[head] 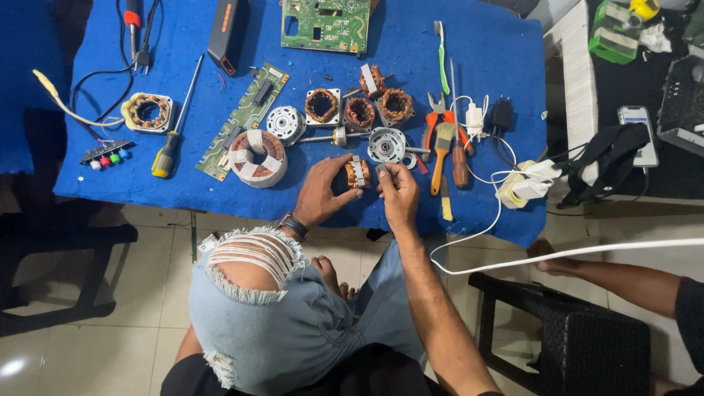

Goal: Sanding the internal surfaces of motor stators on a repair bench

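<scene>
- Left hand [320, 194]: grip pinched around a small copper-wound motor core [357, 174], thumb below, fingers curled over its far side. Core sits just above the near edge of the blue-covered bench [484, 44].
- Right hand [398, 192]: fingertips pressed together on something small at the core's right end; too small to identify. Whether it touches the core, cannot tell.
- Core's underside hidden by the left fingers; a pale band crosses its middle.
- Just beyond the core: round silver end cap [386, 144]. Farther beyond: row of three copper stators [358, 111].
- Left of the core: large taped coil ring [257, 157], then a yellow-handled screwdriver [170, 143].
- Right of the core: orange pliers [440, 132] and brush, partly overlapping.
- Far beyond the core: green circuit board [325, 24], top cut off by the frame.
- Another person's forearm [616, 275] enters well right of the core, cropped.
</scene>
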